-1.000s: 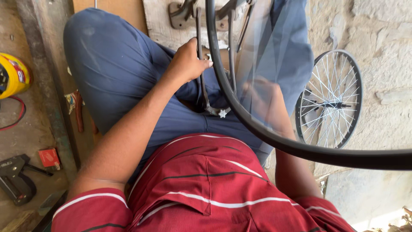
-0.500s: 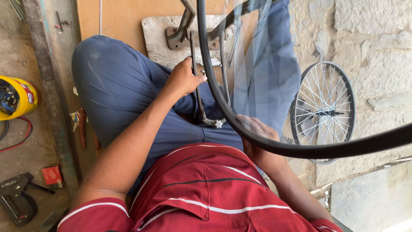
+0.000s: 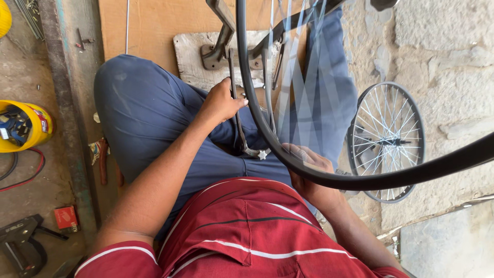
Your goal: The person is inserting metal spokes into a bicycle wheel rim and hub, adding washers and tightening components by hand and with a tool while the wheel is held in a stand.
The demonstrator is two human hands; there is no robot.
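Left hand (image 3: 220,103) closed around a thin metal spoke tool (image 3: 237,123), bracing it against the wheel rim (image 3: 309,172) at 12 o'clock. Right hand (image 3: 309,170), at 5 o'clock from the left, cups the rim underneath, fingers curled, steadying it over the lap. Spare wheel (image 3: 386,141) lies at 3 o'clock.

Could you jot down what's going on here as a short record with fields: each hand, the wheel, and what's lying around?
Left hand: grip closed on a thin metal tool with a star-shaped end, over the lap
Right hand: under the black wheel rim; grip unclear
Wheel in work: spokes blurred, mounted in a metal stand
Second wheel: on the stone ground at right
Left floor: yellow container, small red box
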